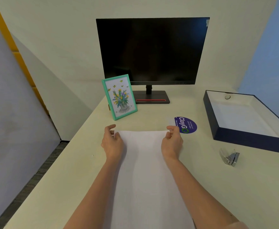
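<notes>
A white sheet of paper lies lengthwise on the cream desk in front of me, running from the near edge toward the monitor. My left hand pinches its far left corner between thumb and curled fingers. My right hand pinches the far right corner the same way. The far edge of the sheet is lifted slightly off the desk between the two hands. Both forearms lie along the sheet's sides.
A dark monitor stands at the back. A green-framed flower picture leans left of its base. A purple round sticker lies beside my right hand. An open navy box and a metal stapler sit to the right.
</notes>
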`<state>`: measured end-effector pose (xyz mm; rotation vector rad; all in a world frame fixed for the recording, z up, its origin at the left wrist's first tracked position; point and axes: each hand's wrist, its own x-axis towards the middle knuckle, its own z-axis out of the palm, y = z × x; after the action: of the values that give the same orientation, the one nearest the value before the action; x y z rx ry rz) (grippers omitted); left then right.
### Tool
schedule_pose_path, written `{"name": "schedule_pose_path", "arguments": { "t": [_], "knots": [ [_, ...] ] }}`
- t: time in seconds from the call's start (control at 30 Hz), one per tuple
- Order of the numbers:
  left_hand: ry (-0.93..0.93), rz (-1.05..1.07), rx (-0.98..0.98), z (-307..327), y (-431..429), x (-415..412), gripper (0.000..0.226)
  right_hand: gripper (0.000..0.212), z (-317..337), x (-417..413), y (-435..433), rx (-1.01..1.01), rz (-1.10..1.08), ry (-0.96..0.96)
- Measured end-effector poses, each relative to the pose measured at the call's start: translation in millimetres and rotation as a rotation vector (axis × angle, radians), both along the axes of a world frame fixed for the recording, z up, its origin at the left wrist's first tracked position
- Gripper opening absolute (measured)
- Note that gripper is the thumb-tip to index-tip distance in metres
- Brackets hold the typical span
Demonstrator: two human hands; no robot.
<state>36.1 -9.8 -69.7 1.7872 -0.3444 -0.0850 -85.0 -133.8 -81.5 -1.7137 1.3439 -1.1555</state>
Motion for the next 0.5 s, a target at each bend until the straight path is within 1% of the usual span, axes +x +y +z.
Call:
{"name": "schedule_pose_path", "arguments": {
  "t": [0.13, 0.23, 0.3, 0.33, 0.37, 0.43, 0.47, 0.5],
  "knots": [
    [-0.028, -0.046, 0.08, 2.0, 1.3, -3.3, 0.041, 0.031, 2.1, -0.6, 1.9, 0.004, 0.025, 0.018],
    [-0.06, -0.061, 0.071, 3.6, 2.9, -4.3, 0.039, 0.034, 11.7, -5.7, 2.8, 0.031, 0.105, 0.035],
    [-0.052, -0.065, 0.07, 3.6, 2.9, -3.9, 0.038, 0.037, 27.6, -24.9, -2.6, -0.001, 0.166, 0.079],
    [-0.039, -0.064, 0.065, 3.7, 2.9, -4.7, 0.038, 0.035, 39.1, -41.5, -7.8, -0.039, 0.193, 0.156],
    [-0.015, -0.061, 0.049, 3.5, 3.2, -5.8, 0.038, 0.031, 52.7, -62.4, -14.7, -0.072, 0.207, 0.296],
    [0.041, -0.058, 0.013, 3.7, 3.9, -9.3, 0.037, 0.024, 80.2, -111.0, -25.9, -0.069, 0.166, 0.696],
    [0.045, -0.062, 0.016, 3.1, 4.4, -9.8, 0.036, 0.027, 91.6, -133.8, -28.5, -0.026, 0.119, 0.884],
    [0.037, -0.065, 0.022, 2.6, 4.5, -9.2, 0.036, 0.035, 98.0, -152.8, -31.7, 0.045, 0.071, 1.034]
  ]
}}
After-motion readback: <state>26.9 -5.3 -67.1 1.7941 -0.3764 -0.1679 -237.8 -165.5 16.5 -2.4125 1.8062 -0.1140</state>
